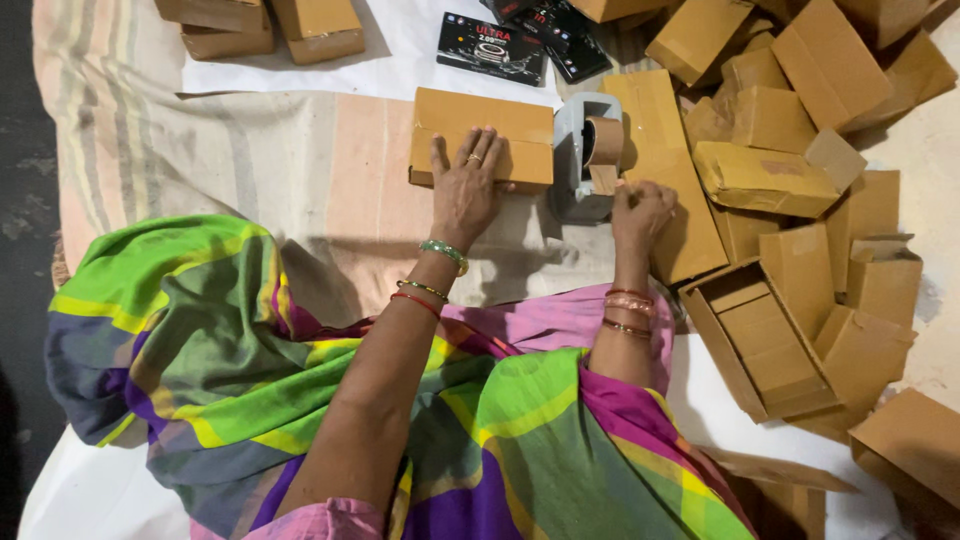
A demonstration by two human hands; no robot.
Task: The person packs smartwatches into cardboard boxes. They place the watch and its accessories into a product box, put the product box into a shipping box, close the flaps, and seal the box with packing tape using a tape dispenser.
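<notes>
From the head view we see our left hand (466,193) pressed flat, fingers spread, on a closed brown cardboard box (482,135) lying on the striped cloth (250,150). Our right hand (640,212) pinches the brown tape end at the grey tape dispenser (585,160), just beside the box. Matte cardboard boxes (780,120) pile at right; glossy black printed packs (492,47) lie beyond.
</notes>
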